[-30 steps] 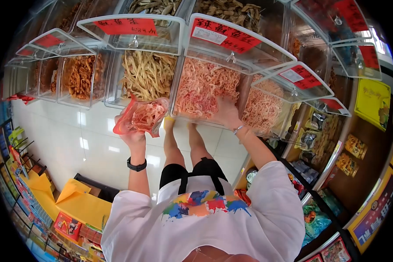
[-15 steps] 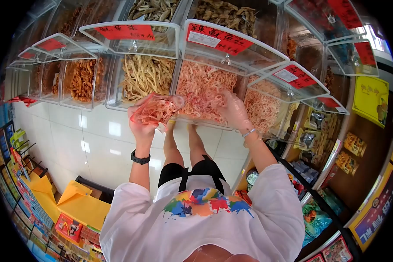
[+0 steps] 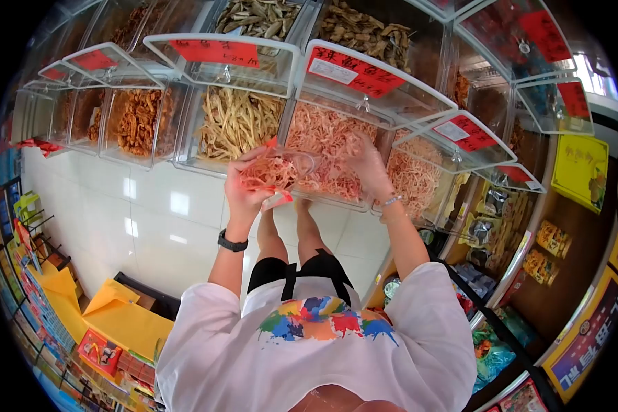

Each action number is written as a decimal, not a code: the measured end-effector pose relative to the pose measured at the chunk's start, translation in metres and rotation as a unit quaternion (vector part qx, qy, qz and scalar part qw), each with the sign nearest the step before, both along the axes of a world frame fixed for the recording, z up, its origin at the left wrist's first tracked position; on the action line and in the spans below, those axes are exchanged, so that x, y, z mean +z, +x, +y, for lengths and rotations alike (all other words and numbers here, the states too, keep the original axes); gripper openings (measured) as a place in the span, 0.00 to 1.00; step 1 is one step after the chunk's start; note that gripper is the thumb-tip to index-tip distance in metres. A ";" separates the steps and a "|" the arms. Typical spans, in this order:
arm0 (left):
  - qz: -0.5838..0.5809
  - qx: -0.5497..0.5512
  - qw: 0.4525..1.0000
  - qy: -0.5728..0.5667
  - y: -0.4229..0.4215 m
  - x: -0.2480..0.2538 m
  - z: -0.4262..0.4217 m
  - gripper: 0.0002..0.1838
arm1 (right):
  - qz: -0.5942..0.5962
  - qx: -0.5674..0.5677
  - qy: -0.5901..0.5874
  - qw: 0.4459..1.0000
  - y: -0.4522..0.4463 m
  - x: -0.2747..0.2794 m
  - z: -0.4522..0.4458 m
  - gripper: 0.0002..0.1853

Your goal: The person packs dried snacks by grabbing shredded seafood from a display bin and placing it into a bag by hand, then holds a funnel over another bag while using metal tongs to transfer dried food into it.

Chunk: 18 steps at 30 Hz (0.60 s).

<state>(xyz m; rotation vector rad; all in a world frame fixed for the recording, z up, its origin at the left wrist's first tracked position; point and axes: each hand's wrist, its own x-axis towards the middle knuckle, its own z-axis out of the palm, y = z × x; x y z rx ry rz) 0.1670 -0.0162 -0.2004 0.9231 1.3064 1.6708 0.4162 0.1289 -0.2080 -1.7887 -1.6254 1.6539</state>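
My left hand (image 3: 243, 187) grips a clear and red plastic bag (image 3: 276, 173) with pinkish shredded food inside. The bag's mouth is at the near left edge of a clear bin of pink shreds (image 3: 326, 137). Inside the right part of that bin is my right hand (image 3: 369, 165), which seems to wear a thin clear glove. Its fingers are down among the shreds and partly hidden, so what they hold cannot be made out. To the left stands a bin of pale yellow strips (image 3: 237, 123); to the right, one of finer pink shreds (image 3: 415, 172).
Raised clear lids with red labels (image 3: 353, 71) hang over the bins. A bin of reddish-brown pieces (image 3: 139, 123) is at the left. Shelves with packets and jars (image 3: 553, 239) line the right. Yellow card boxes (image 3: 127, 316) stand lower left, beside the tiled floor (image 3: 154, 199).
My left hand has moved right and up with the bag, from over the floor to the edge of the pink bin. My right hand has shifted slightly right within the bin.
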 end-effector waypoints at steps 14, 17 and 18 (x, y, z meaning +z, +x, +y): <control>0.151 -0.092 0.984 -0.015 0.018 0.015 0.030 0.36 | 0.330 -0.155 -0.078 0.928 -0.004 0.157 -0.010 0.15; 0.163 -0.096 0.982 -0.008 0.032 0.018 0.038 0.36 | 0.182 0.150 0.047 0.971 -0.034 0.164 -0.001 0.05; 0.154 -0.088 0.984 -0.004 0.037 0.019 0.041 0.36 | 0.182 0.150 0.054 0.970 -0.037 0.158 0.002 0.05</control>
